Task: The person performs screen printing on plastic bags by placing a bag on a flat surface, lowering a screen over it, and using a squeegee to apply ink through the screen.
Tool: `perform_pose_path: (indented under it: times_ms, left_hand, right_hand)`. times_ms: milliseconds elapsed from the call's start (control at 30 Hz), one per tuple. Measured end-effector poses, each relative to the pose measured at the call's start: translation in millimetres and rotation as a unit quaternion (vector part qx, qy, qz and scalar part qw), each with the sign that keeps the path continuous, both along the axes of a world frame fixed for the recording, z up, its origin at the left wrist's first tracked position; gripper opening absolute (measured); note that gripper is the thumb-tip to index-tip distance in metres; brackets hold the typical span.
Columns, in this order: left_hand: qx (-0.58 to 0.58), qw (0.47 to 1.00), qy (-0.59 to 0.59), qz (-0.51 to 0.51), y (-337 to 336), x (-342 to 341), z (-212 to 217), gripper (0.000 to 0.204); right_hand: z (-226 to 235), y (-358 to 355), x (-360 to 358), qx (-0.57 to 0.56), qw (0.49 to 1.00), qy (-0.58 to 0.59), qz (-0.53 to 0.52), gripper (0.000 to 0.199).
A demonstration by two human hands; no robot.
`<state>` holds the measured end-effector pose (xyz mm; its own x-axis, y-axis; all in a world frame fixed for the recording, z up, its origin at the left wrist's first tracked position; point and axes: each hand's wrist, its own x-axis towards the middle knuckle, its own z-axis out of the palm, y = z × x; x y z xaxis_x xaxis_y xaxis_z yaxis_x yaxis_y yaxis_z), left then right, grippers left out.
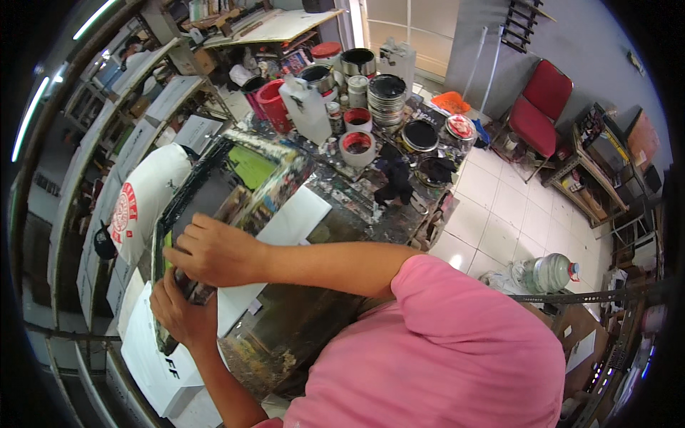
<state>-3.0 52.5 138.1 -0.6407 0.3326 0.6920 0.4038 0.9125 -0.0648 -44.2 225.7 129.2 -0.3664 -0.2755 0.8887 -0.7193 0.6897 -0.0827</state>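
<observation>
far left: shelves [85, 143] of folded white garments; one white t-shirt with a round red print [143, 196] lies by the frame's left rail.

left hand [182, 314] grips the near end of the screen-printing frame [214, 192], fingers curled around something dark there; what exactly it clamps, cannot tell. right hand [214, 251] sits just above it, palm down, fingers bent over the same end of the frame. both hands closed, touching or nearly touching each other.

the frame lies tilted on the ink-stained worktop [357, 200], dark-railed, with a green patch [251, 165] on the mesh at its far end. white sheets [292, 221] lie under and beside it.

beyond, on the worktop: red bucket [273, 105], white jerrycan [307, 107], open ink tubs with red inside [357, 146], a stack of black lids [387, 96], black rags [394, 178].

right: white tiled floor [514, 207], red chair [542, 107], a large clear water bottle [549, 273] on its side.
</observation>
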Motion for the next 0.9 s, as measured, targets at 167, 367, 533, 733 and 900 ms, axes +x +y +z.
perform_pose_path:
  times_ms: [167,367,533,733,900]
  left_hand:
    - [-0.022,0.999,0.031,-0.019,-1,17,-49,0.080]
    - [-0.018,1.000,-0.019,-0.002,-2,32,-78,0.084]
    - [-0.017,1.000,0.005,-0.013,-2,30,-84,0.075]
    - [-0.022,0.999,0.012,-0.028,-1,30,-88,0.073]
    - [-0.016,0.999,-0.044,-0.023,-6,35,-93,0.084]
  right_hand:
    - [-12,106,63,-0.130,0.990,0.003,-0.053,0.033]
    - [-97,339,136,0.037,0.775,-0.294,-0.558,0.023]
    - [-149,387,166,0.093,0.695,-0.410,-0.583,0.030]
    - [-199,424,149,0.095,0.687,-0.374,-0.616,0.022]
    - [-162,442,158,-0.029,0.748,-0.370,-0.550,0.022]
